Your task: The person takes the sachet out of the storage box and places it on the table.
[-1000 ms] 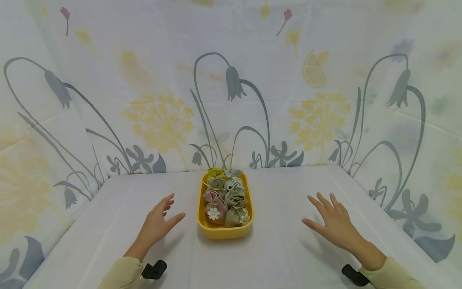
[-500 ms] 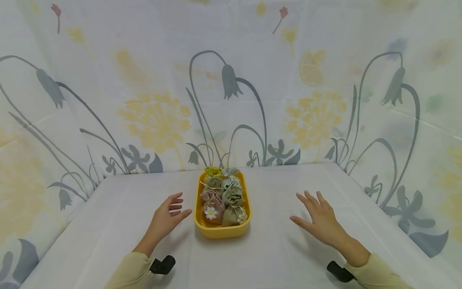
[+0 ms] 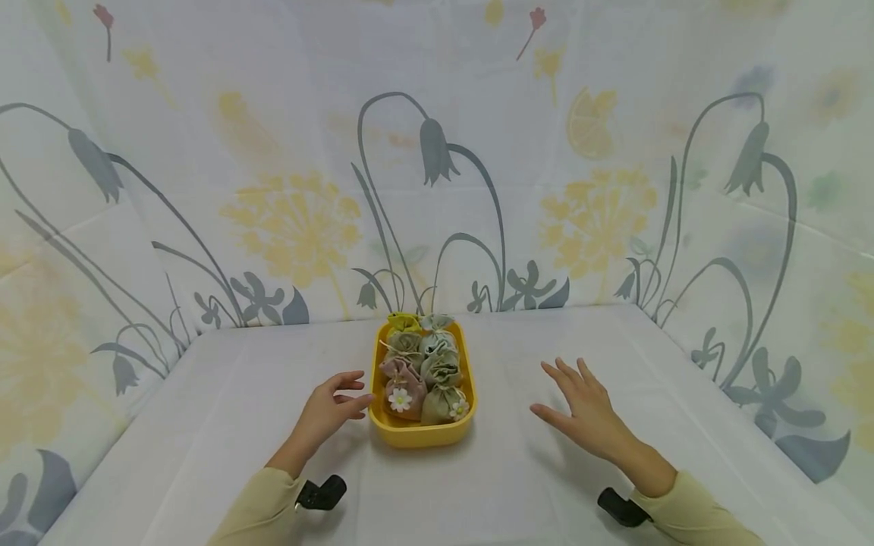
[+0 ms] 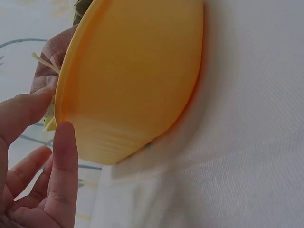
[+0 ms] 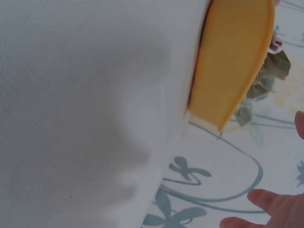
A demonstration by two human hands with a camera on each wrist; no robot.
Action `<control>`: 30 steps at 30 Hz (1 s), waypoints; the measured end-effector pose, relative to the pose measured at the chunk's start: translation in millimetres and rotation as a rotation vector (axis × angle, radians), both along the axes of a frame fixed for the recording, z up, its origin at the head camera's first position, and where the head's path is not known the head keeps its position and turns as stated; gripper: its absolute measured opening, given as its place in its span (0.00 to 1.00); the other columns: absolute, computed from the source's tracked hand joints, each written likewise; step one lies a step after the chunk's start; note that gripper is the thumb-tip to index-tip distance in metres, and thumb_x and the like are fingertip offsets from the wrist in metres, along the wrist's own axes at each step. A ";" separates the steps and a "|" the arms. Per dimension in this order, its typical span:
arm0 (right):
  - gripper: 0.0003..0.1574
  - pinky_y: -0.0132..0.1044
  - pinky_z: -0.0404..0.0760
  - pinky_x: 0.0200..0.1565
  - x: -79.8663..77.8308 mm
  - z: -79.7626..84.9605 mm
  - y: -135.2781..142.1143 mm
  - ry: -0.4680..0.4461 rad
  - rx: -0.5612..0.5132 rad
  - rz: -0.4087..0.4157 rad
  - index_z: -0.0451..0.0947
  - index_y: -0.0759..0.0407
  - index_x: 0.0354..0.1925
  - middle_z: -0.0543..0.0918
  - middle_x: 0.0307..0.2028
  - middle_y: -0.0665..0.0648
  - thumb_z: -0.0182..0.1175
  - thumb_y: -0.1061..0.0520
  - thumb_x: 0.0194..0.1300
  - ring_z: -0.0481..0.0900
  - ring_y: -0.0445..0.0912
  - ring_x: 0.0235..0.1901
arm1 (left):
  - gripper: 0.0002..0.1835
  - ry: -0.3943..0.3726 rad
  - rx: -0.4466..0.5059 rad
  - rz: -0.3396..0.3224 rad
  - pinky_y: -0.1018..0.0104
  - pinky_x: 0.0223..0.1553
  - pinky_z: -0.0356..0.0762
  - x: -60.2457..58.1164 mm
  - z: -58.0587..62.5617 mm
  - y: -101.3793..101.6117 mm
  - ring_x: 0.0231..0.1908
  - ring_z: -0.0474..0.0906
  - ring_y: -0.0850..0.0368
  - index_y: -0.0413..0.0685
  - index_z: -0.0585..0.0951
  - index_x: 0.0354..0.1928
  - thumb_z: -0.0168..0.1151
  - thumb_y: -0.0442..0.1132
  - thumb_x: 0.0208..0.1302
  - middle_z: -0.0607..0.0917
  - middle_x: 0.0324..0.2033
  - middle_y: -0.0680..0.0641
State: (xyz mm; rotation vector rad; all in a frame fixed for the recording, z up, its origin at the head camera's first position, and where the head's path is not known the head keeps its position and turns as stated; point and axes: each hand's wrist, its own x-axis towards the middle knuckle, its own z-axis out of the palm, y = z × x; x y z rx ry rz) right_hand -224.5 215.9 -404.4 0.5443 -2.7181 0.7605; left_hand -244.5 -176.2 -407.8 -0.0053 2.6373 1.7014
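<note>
In the head view a yellow rectangular tub (image 3: 423,436) stands on the white cloth. Several small drawstring pouches fill it: a pink pouch (image 3: 404,383) with a white flower at the front left, an olive pouch (image 3: 440,407) with another flower at the front right, and green, pale and yellow ones behind. My left hand (image 3: 328,413) is at the tub's left side, fingers extended; its fingertips (image 4: 65,142) are right by the rim, and whether they touch it I cannot tell. Some way to the tub's right, my right hand (image 3: 587,413) hovers with spread fingers, holding nothing.
A white cloth (image 3: 505,485) covers the table. Behind and at both sides hangs a curtain (image 3: 464,212) printed with grey and yellow flowers. Black wrist cameras, a left camera (image 3: 324,493) and a right camera (image 3: 623,506), stick out under the sleeves.
My left hand has moved right, up to the tub's left rim. My right hand has come left toward the tub. The tub and pouches stay in place on the table; the view shifted slightly.
</note>
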 end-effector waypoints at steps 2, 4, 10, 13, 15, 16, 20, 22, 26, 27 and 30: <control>0.44 0.73 0.47 0.55 -0.5 -0.2 -3.0 -0.006 -0.010 0.004 0.61 0.60 0.67 0.60 0.65 0.69 0.59 0.39 0.60 0.43 0.70 0.65 | 0.30 -0.015 0.013 -0.001 0.61 0.36 0.82 -0.2 -0.3 1.2 0.33 0.81 0.53 0.41 0.71 0.61 0.67 0.42 0.57 0.77 0.49 0.40; 0.44 0.73 0.47 0.56 -0.8 -0.2 -6.1 -0.015 -0.020 0.007 0.60 0.60 0.67 0.60 0.65 0.69 0.58 0.39 0.61 0.43 0.70 0.65 | 0.29 -0.028 0.030 -0.005 0.62 0.35 0.82 -0.4 -0.7 2.6 0.33 0.81 0.54 0.41 0.72 0.60 0.67 0.41 0.57 0.77 0.48 0.41; 0.44 0.71 0.45 0.58 -2.4 1.8 -14.9 -0.052 -0.050 0.008 0.60 0.59 0.67 0.59 0.66 0.68 0.57 0.38 0.61 0.42 0.68 0.66 | 0.29 -0.044 0.091 -0.017 0.62 0.34 0.82 -2.9 -4.0 6.0 0.34 0.81 0.54 0.40 0.72 0.59 0.68 0.39 0.55 0.78 0.46 0.41; 0.44 0.71 0.45 0.59 -4.5 3.5 -20.0 -0.067 -0.072 0.010 0.60 0.60 0.67 0.60 0.66 0.68 0.57 0.38 0.61 0.43 0.67 0.66 | 0.29 -0.054 0.114 -0.008 0.62 0.34 0.82 -3.6 -4.9 6.5 0.34 0.81 0.53 0.40 0.72 0.59 0.69 0.38 0.55 0.78 0.46 0.40; 0.44 0.70 0.45 0.60 -6.0 4.4 -23.8 -0.075 -0.094 0.016 0.60 0.61 0.67 0.60 0.65 0.67 0.57 0.38 0.62 0.43 0.67 0.67 | 0.29 -0.059 0.123 -0.001 0.62 0.34 0.82 -3.3 -4.5 6.7 0.35 0.81 0.52 0.40 0.72 0.59 0.69 0.38 0.55 0.78 0.46 0.40; 0.44 0.69 0.45 0.60 -6.7 4.8 -25.7 -0.078 -0.104 0.019 0.60 0.61 0.67 0.61 0.65 0.67 0.58 0.39 0.62 0.43 0.67 0.67 | 0.29 -0.063 0.126 0.002 0.62 0.35 0.82 -3.0 -4.0 6.9 0.35 0.81 0.52 0.40 0.72 0.59 0.69 0.38 0.55 0.78 0.46 0.40; 0.45 0.68 0.46 0.61 -9.1 4.9 -33.5 -0.099 -0.133 0.030 0.60 0.62 0.67 0.62 0.65 0.67 0.58 0.39 0.61 0.44 0.66 0.67 | 0.29 -0.074 0.134 0.007 0.63 0.35 0.82 -1.7 -2.6 7.7 0.36 0.81 0.53 0.40 0.72 0.59 0.68 0.36 0.55 0.78 0.46 0.40; 0.45 0.67 0.47 0.61 -10.6 4.4 -37.3 -0.114 -0.141 0.036 0.60 0.62 0.67 0.62 0.65 0.66 0.58 0.39 0.62 0.44 0.66 0.67 | 0.28 -0.080 0.134 0.012 0.63 0.35 0.82 -1.2 -2.4 8.2 0.36 0.81 0.53 0.40 0.72 0.59 0.68 0.36 0.56 0.78 0.46 0.40; 0.42 0.67 0.49 0.61 -13.1 5.4 -44.6 -0.162 -0.178 0.057 0.60 0.62 0.67 0.61 0.66 0.65 0.59 0.42 0.62 0.44 0.65 0.67 | 0.28 -0.089 0.138 0.021 0.63 0.35 0.82 -0.6 -3.1 8.7 0.36 0.81 0.53 0.40 0.72 0.59 0.67 0.36 0.56 0.78 0.46 0.40; 0.42 0.67 0.50 0.61 -13.7 6.0 -46.4 -0.180 -0.190 0.063 0.60 0.62 0.67 0.61 0.66 0.65 0.59 0.44 0.62 0.44 0.65 0.67 | 0.28 -0.090 0.139 0.022 0.63 0.35 0.82 -0.5 -3.4 8.8 0.36 0.81 0.53 0.40 0.72 0.60 0.67 0.36 0.56 0.78 0.46 0.40; 0.41 0.66 0.51 0.61 -15.5 8.8 -51.8 -0.229 -0.221 0.084 0.60 0.61 0.67 0.61 0.66 0.65 0.60 0.44 0.62 0.45 0.64 0.67 | 0.28 -0.093 0.149 0.023 0.63 0.36 0.82 -0.5 -4.1 8.8 0.37 0.81 0.53 0.41 0.72 0.60 0.67 0.36 0.57 0.77 0.46 0.40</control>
